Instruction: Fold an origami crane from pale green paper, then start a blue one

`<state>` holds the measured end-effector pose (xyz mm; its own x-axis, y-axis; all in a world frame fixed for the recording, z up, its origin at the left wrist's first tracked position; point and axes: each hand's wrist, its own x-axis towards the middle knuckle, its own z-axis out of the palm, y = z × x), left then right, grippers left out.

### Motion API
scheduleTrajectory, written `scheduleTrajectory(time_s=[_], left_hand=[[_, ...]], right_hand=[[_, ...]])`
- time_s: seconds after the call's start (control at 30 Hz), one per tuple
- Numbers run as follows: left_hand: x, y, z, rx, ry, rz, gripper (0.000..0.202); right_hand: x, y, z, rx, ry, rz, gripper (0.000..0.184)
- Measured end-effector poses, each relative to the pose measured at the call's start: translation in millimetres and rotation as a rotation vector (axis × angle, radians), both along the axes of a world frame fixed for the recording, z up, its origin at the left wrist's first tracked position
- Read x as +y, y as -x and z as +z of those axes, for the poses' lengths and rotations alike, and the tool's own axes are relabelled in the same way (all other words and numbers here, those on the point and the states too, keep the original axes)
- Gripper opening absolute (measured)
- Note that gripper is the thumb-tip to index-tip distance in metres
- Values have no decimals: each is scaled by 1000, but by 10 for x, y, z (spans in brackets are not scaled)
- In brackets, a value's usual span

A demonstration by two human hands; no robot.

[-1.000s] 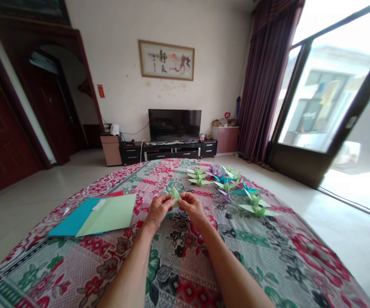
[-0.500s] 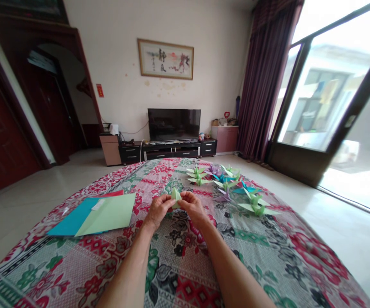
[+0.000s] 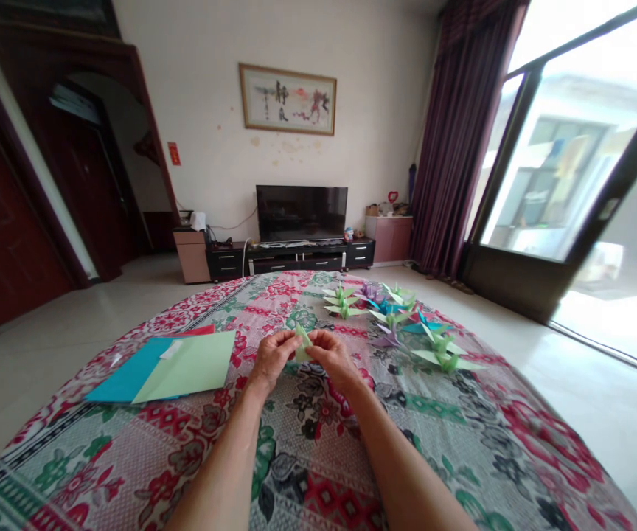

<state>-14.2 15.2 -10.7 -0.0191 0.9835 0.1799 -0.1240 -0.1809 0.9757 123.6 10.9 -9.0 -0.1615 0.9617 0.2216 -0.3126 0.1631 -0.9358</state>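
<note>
Between my two hands is a small folded piece of light green paper point(image 3: 301, 346), its pointed tip facing up. My left hand point(image 3: 273, 359) pinches its left side between thumb and fingers. On the other side my right hand point(image 3: 332, 357) grips it, thumb across the front. The fingers partly cover the paper, so its exact folds are hard to make out. Several folded paper cranes point(image 3: 444, 361) in green, purple and blue stand in a group to the right, apart from my hands.
A patterned tablecloth point(image 3: 318, 450) covers the round table. Flat coloured sheets, with a light green sheet point(image 3: 191, 369) above a blue sheet point(image 3: 122, 372), lie to the left, a small white piece point(image 3: 171, 349) on them. Beyond the table stands a television point(image 3: 301, 214) on a low cabinet.
My fingers have shifted slightly on the green paper, and its tip now leans a little to the left. The cranes and flat sheets stay where they were on the table.
</note>
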Motion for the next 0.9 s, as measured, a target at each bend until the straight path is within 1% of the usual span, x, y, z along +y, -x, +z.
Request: scheduleTrajectory(time_s=[0.17,0.33,0.43,0.57,0.7,0.77,0.83,0.9], left_hand=[[-9,-4,9,1,-2,22,29],[-30,-5,34,-34,20,-10,29],[-39,-14,45,-74,63,-36,29],[-37,-28,43,-104,92,-69,37],[-14,-42,23,-45,47,1,37],[3,-54,13,0,38,38,39],[18,-65,10,49,32,100,41],[24,-76,15,99,11,194,41]], right_hand=[[5,4,-14,-15,1,-3,28],[11,6,-31,18,28,36,30],[-2,5,-19,54,50,14,29],[-25,14,9,45,59,-22,30],[-23,40,11,24,49,-18,29],[-2,51,-15,14,42,-41,29],[34,55,-54,16,23,-118,29],[74,52,-95,22,-16,-232,28]])
